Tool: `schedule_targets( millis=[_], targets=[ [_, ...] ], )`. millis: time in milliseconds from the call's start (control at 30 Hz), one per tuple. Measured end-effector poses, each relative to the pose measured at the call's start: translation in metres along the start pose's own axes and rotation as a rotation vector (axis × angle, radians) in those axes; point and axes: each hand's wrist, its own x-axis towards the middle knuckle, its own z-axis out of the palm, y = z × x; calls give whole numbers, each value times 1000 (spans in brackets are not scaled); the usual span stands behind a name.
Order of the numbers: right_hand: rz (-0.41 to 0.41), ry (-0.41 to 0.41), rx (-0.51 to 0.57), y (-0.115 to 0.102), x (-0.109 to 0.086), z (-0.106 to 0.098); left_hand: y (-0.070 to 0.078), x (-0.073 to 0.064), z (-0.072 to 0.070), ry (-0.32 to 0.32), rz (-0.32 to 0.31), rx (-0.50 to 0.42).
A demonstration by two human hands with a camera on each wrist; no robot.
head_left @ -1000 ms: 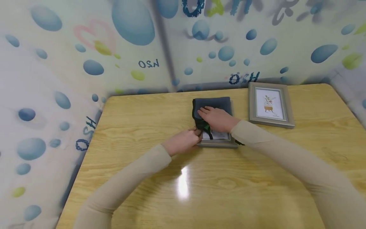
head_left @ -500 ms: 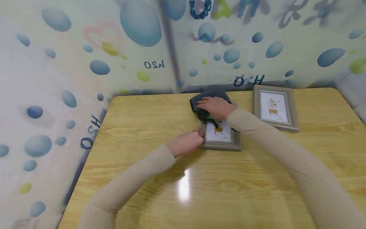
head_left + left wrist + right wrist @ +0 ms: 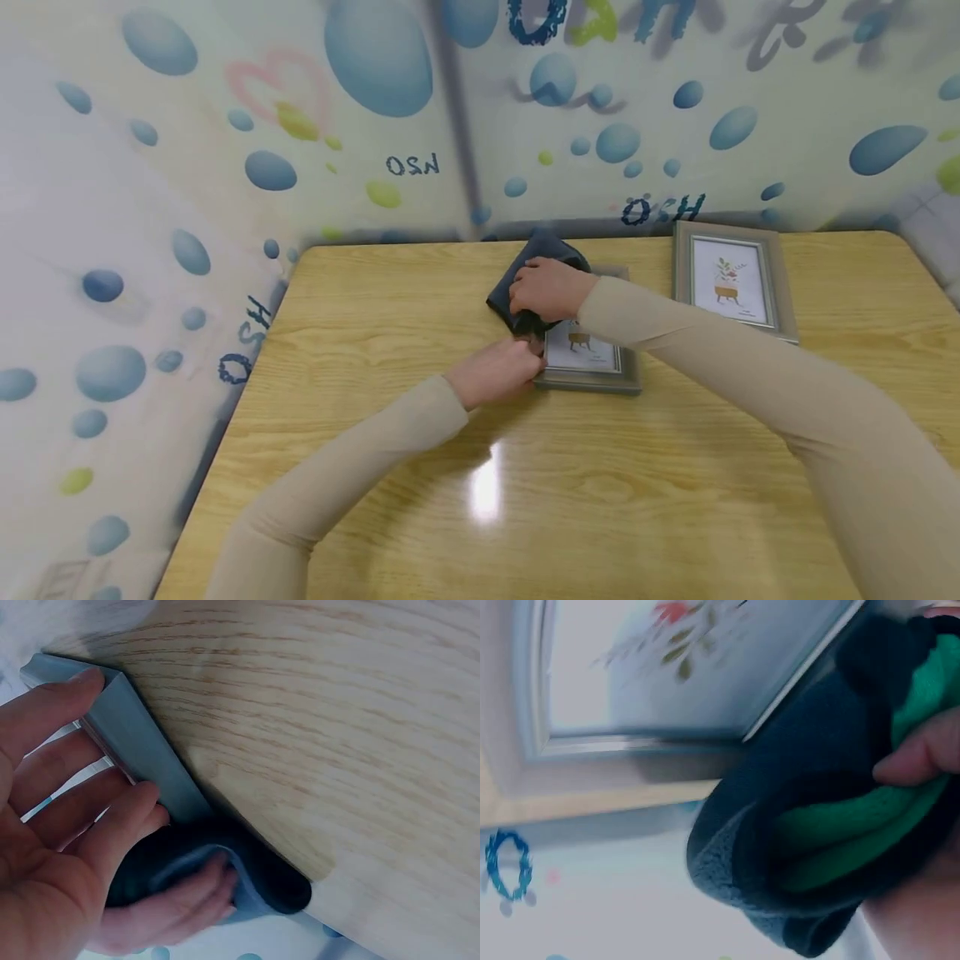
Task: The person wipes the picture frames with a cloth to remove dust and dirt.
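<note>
A grey picture frame (image 3: 592, 382) with a potted-plant print lies face up near the table's back edge. My left hand (image 3: 501, 372) grips its lower left side; the left wrist view shows curled fingers along the frame's border (image 3: 154, 746). Over the frame's upper left part, my right hand (image 3: 553, 289) holds a folded dark blue cloth (image 3: 507, 296). In the right wrist view the cloth (image 3: 802, 761) is bunched, its green inner side turned out under the thumb (image 3: 919, 761). The cloth and right hand hide the frame's upper left corner.
To the right lies a second grey picture frame (image 3: 783, 287) with a similar print. The wooden table (image 3: 600, 483) meets a wall (image 3: 420, 208) patterned with blue and green drops just behind both frames.
The right hand has drawn the cloth leftward and bunched it, uncovering more of the print. The left hand stays at the frame's left side. The whole head view has shifted slightly.
</note>
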Motion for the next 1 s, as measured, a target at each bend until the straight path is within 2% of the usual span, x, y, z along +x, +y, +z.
schedule_targets(
  millis=[200,267,400,567,667,767,867,1000],
  targets=[
    [165,2,-85,21,12,0,2,6,-2,-41,-33,-24],
    [190,1,-92,25,13,2,3,6,-3,-46,-37,-17],
    [141,16,-68,23,10,6,4,6,-3,-43,-41,-6],
    [-7,48,-22,2,-1,4,2,3,-4,-22,-38,-28],
    [-39,52,11,-8,-5,3,1,3,-5,-17,-34,-44],
    [-10,34,53,-7,-5,4,2,3,-6,-21,-35,-43],
    [36,9,122,3,-3,7,4,4,-5,-31,-47,-34],
    [138,-43,185,20,0,7,6,5,-5,-54,-64,-17]
  ],
)
